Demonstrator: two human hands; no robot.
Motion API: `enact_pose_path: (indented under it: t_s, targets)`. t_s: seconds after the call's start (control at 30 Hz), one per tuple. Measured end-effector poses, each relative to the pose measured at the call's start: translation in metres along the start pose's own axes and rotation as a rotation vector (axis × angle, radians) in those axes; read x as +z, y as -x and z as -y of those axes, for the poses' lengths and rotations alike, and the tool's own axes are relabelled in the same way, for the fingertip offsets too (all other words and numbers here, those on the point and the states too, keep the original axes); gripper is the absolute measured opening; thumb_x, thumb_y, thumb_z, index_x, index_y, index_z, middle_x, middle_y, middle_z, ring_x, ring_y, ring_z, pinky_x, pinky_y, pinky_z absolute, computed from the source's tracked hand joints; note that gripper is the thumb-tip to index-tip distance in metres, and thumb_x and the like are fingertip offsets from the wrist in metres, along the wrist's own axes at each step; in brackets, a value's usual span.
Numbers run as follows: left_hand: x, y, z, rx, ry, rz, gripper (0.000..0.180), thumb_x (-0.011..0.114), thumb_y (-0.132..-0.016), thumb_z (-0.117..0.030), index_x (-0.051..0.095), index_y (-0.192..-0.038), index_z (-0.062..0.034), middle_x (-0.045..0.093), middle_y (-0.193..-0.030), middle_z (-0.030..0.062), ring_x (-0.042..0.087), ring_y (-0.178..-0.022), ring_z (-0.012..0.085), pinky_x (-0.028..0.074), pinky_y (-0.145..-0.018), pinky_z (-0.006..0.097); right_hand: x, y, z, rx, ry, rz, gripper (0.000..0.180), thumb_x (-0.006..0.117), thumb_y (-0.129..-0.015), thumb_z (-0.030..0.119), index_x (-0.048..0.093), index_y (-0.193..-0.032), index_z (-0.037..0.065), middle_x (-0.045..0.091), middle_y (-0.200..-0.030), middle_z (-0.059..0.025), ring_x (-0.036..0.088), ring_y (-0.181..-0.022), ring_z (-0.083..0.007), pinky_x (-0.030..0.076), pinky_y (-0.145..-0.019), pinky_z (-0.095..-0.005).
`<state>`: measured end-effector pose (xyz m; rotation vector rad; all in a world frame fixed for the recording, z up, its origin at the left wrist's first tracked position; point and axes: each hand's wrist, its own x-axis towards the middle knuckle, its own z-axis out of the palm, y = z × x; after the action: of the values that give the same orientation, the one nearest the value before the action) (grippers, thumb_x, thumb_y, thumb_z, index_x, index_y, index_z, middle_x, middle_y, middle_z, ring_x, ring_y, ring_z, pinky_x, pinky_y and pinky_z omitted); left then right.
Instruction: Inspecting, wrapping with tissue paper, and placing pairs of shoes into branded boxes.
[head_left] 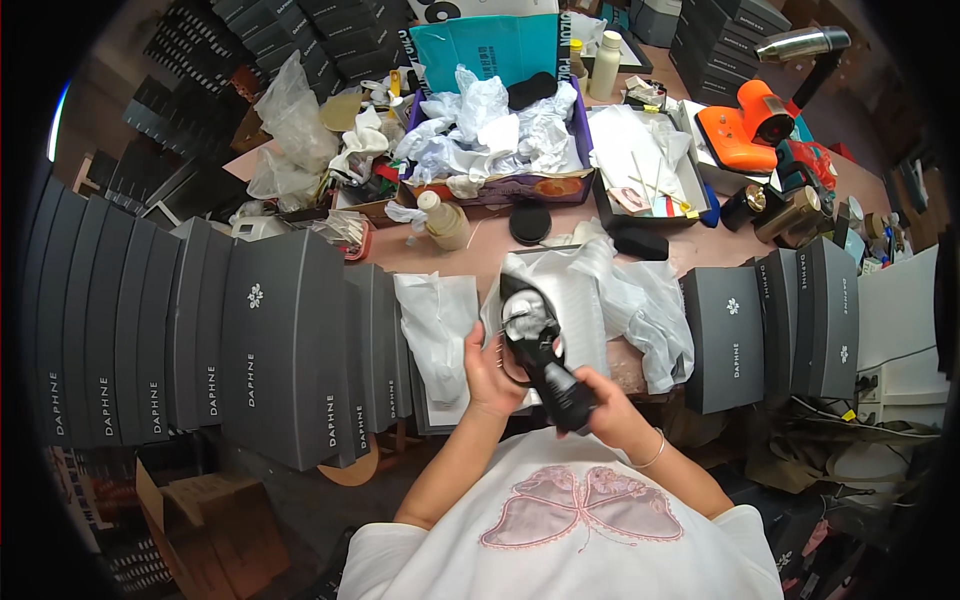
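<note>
Both my hands hold a black shoe [562, 392] in front of my chest. A strap loops out at its left side, and a pale, crumpled-looking wad sits in its far end. My left hand [492, 372] is at the strap side, fingers partly hidden behind it. Around the near end of the shoe closes my right hand [617, 412]. Behind the shoe lies an open box with a white lining [585, 315]. White tissue paper [650, 325] spills over its right side, and a white paper sheet [437, 315] lies to its left.
Grey shoe boxes [285, 345] stand in a row at left, more grey boxes [733, 345] at right. Farther back are a purple-edged box [500, 190] of crumpled paper, a cream bottle [443, 220], a black round lid [530, 221], a paper-filled tray [648, 215] and an orange device [735, 140].
</note>
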<state>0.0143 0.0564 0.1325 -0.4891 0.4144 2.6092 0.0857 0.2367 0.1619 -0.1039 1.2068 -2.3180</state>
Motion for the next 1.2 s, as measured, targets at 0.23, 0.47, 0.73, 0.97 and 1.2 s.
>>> enact_pose_path:
  t_s: [0.23, 0.47, 0.73, 0.97, 1.2]
  targets:
    - [-0.025, -0.010, 0.021, 0.124, -0.060, -0.375, 0.042, 0.058, -0.087, -0.046, 0.061, -0.107, -0.0087, 0.063, -0.109, 0.0146, 0.056, -0.111, 0.0283, 0.043, -0.098, 0.045, -0.064, 0.017, 0.012, 0.203, -0.904, -0.273, 0.081, 0.036, -0.080, 0.081, 0.058, -0.091, 0.004, 0.059, -0.093, -0.0134, 0.059, -0.082, -0.0268, 0.050, -0.065, -0.0378]
    - [-0.024, 0.011, 0.028, 0.164, -0.149, -0.495, 0.042, 0.059, -0.087, -0.052, 0.065, -0.092, -0.0110, 0.065, -0.098, 0.0066, 0.058, -0.099, 0.0234, 0.045, -0.088, 0.046, -0.082, 0.015, 0.000, 0.276, -0.868, -0.298, 0.081, 0.031, -0.084, 0.078, 0.060, -0.088, 0.002, 0.060, -0.092, -0.0129, 0.057, -0.079, -0.0256, 0.048, -0.068, -0.0379]
    - [-0.024, 0.020, -0.005, 0.192, -0.103, -0.382, 0.035, 0.056, -0.089, -0.043, 0.065, -0.092, -0.0087, 0.067, -0.099, 0.0081, 0.061, -0.099, 0.0249, 0.049, -0.087, 0.041, -0.055, -0.001, -0.001, 0.262, -0.651, -0.311, 0.084, 0.031, -0.083, 0.080, 0.060, -0.097, 0.003, 0.058, -0.094, -0.0115, 0.055, -0.080, -0.0251, 0.046, -0.068, -0.0363]
    - [-0.033, 0.012, -0.054, 0.317, -0.212, -0.325, 0.038, 0.057, -0.088, -0.040, 0.063, -0.092, -0.0027, 0.065, -0.097, 0.0140, 0.060, -0.100, 0.0311, 0.047, -0.093, 0.043, -0.030, -0.012, -0.026, 0.005, -0.353, -0.259, 0.062, 0.045, -0.093, 0.057, 0.054, -0.123, 0.004, 0.061, -0.109, -0.0116, 0.060, -0.092, -0.0199, 0.050, -0.073, -0.0338]
    - [-0.063, -0.026, -0.128, 0.600, -1.237, -0.512, 0.054, 0.059, -0.092, -0.029, 0.040, -0.133, -0.0006, 0.056, -0.119, 0.0205, 0.056, -0.111, 0.0295, 0.042, -0.096, 0.038, -0.133, 0.022, -0.005, -0.112, 1.461, -0.752, 0.070, 0.074, -0.078, 0.027, 0.042, -0.135, 0.001, 0.050, -0.128, -0.0233, 0.052, -0.115, -0.0375, 0.041, -0.096, -0.0433]
